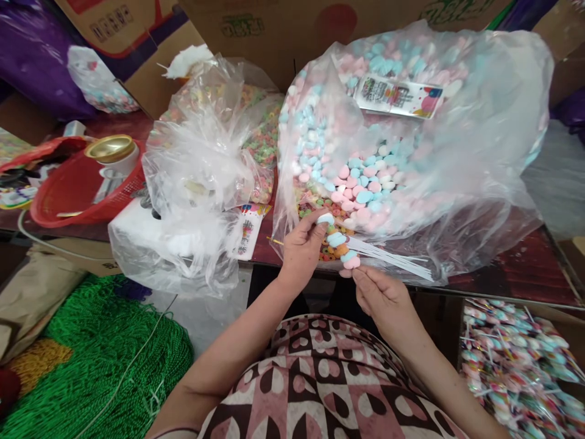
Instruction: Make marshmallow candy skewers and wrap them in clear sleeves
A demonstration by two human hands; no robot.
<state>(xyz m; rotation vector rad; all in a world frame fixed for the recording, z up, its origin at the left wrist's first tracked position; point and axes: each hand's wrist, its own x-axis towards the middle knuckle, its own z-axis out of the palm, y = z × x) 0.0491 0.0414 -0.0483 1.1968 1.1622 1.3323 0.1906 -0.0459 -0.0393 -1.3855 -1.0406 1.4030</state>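
A candy skewer of pastel marshmallows and ring-shaped gummies runs between my two hands over the table's front edge. My left hand pinches its upper end at a white piece. At the lower end, the fingertips of my right hand close on a pink marshmallow. Just beyond lie loose pink, blue and white marshmallows in a large clear plastic bag. Sugared gummy rings sit partly behind my left hand. Several white sticks lie right of the skewer.
A second plastic bag of gummy rings stands at the left, near a red basket with a gold bowl. Finished wrapped skewers fill a box at lower right. Green cords pile up at lower left. Cardboard boxes stand behind.
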